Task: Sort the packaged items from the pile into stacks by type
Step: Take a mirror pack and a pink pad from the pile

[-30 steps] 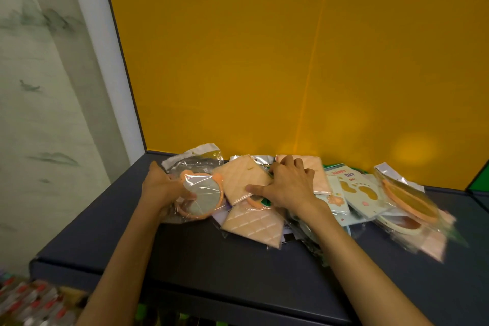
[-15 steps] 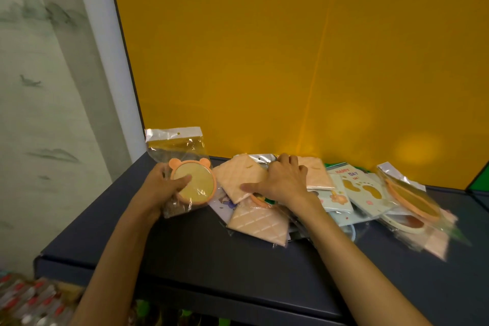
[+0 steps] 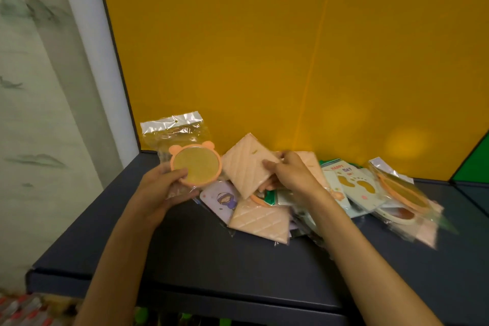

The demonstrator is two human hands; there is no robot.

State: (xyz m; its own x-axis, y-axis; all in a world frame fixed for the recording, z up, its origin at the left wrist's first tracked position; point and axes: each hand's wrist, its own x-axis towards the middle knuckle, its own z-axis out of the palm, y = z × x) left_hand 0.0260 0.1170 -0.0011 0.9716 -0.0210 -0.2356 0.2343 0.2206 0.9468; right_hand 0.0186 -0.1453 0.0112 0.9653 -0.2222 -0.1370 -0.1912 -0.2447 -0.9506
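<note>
We've got the bagged round mirror (image 3: 195, 164) pinched upright in our left hand (image 3: 158, 190), lifted left of the pile (image 3: 304, 193). Our right hand (image 3: 292, 176) grips a quilted pink packet (image 3: 247, 165) tilted on the pile's top, so that hand's nearer.

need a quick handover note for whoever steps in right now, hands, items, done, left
Left hand holds the bagged round bear-eared mirror above the table.
Right hand pinches a peach quilted pad, tilted up off the pile.
Done: no sorted stacks visible.
Left: start stacks by type. Quilted pads, cards and round mirrors are mixed in the pile.
</note>
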